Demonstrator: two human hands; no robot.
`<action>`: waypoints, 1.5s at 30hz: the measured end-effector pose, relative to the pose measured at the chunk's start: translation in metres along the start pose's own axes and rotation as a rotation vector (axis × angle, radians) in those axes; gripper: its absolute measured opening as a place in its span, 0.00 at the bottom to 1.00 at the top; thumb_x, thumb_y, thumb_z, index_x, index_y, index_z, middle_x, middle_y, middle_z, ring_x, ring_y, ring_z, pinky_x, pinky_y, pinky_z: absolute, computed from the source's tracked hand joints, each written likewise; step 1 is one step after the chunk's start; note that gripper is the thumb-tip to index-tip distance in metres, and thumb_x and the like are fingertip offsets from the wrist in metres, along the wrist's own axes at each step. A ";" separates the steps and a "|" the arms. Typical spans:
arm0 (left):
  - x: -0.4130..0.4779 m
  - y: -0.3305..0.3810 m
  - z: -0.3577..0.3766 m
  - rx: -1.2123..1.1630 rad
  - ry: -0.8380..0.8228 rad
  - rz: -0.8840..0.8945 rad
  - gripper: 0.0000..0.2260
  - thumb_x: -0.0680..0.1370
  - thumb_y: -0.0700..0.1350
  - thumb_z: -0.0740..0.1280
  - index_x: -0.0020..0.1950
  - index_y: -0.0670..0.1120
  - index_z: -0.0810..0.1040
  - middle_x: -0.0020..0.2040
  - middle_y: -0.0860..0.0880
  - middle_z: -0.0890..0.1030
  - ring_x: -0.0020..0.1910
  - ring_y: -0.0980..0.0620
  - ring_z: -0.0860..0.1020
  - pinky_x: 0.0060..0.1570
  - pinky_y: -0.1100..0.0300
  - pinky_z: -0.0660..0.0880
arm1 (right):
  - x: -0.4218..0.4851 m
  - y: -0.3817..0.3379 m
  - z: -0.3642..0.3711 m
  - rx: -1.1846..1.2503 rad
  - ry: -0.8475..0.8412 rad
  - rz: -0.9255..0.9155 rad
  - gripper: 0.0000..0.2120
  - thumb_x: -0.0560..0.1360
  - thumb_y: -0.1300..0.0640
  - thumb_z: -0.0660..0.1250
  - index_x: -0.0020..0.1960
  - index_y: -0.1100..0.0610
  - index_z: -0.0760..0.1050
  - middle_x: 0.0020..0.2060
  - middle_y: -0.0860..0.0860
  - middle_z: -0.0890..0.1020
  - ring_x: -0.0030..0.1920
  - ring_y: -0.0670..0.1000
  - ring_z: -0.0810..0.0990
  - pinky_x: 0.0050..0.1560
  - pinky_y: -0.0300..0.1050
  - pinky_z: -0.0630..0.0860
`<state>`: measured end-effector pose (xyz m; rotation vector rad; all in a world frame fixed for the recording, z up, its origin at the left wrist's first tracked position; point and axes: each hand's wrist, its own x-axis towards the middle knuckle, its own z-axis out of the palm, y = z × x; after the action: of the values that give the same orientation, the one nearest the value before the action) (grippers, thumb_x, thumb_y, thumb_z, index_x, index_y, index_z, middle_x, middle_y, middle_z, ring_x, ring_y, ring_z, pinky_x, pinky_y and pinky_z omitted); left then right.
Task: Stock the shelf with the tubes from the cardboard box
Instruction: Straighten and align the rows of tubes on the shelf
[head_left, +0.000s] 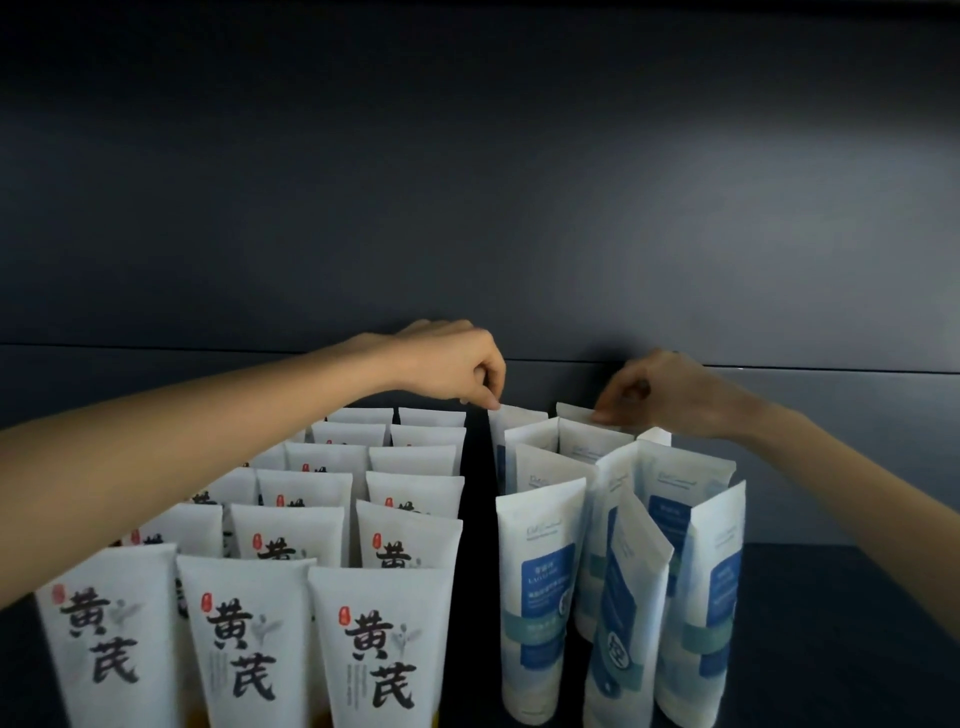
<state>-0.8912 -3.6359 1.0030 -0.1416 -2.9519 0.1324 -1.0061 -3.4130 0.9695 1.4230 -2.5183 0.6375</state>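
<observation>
Pinching one rear white blue-labelled plastic tube (515, 422) each, left hand (448, 365) and right hand (661, 391) grip top seams. Roughly ten such stand on the dark shelf (841, 654), beside three six-deep columns of black-lettered white tubes (382, 649).

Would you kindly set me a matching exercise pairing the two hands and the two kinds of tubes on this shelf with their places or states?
1. left hand
2. right hand
3. black-script tubes
4. blue-label tubes

A. neat rows on the left
B. clustered on the right, some tilted
C. pinches the left back blue tube
D. pinches the right back blue tube

Pairs: 1-C, 2-D, 3-A, 4-B.
</observation>
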 end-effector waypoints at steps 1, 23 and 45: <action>0.000 -0.001 0.001 0.004 0.003 0.000 0.05 0.75 0.53 0.69 0.41 0.55 0.79 0.28 0.58 0.77 0.31 0.71 0.72 0.31 0.62 0.62 | 0.000 0.000 0.000 0.007 -0.001 -0.002 0.03 0.71 0.54 0.73 0.43 0.52 0.83 0.36 0.44 0.81 0.34 0.41 0.75 0.36 0.26 0.69; -0.002 -0.003 0.009 -0.042 0.022 0.031 0.07 0.76 0.54 0.68 0.40 0.54 0.77 0.30 0.60 0.77 0.33 0.69 0.71 0.33 0.61 0.63 | -0.003 -0.002 0.006 -0.005 0.046 -0.007 0.04 0.72 0.59 0.72 0.46 0.56 0.83 0.40 0.50 0.83 0.37 0.42 0.76 0.43 0.32 0.70; 0.000 -0.009 0.017 -0.032 0.108 0.036 0.07 0.75 0.57 0.67 0.42 0.56 0.81 0.39 0.59 0.80 0.38 0.62 0.75 0.33 0.61 0.63 | -0.021 0.026 -0.025 0.168 -0.053 0.278 0.10 0.68 0.47 0.74 0.37 0.54 0.83 0.38 0.58 0.82 0.39 0.50 0.73 0.43 0.45 0.68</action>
<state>-0.8956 -3.6461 0.9870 -0.1995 -2.8455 0.0796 -1.0182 -3.3746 0.9769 1.1589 -2.7893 0.8885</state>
